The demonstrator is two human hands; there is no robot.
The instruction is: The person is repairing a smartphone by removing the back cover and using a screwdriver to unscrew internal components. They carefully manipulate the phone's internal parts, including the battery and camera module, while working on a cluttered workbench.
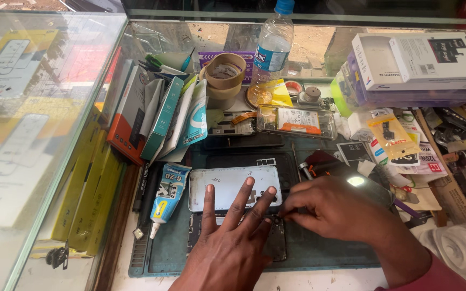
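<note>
My left hand (227, 242) lies flat with fingers spread on an opened dark phone body (276, 245) on a green work mat (319, 253). Its fingertips reach onto a white phone back cover (227, 183) lying just behind. My right hand (333, 207) is curled at the phone body's right edge, fingertips pinched together on something too small to make out. A tube of glue (167, 195) lies left of the cover.
A glass display case (28, 108) stands at the left. Behind the mat are phone boxes (146, 113), tape rolls (223, 73), a water bottle (273, 46) and a clear phone case (297, 121). White boxes (422, 59) and packets crowd the right.
</note>
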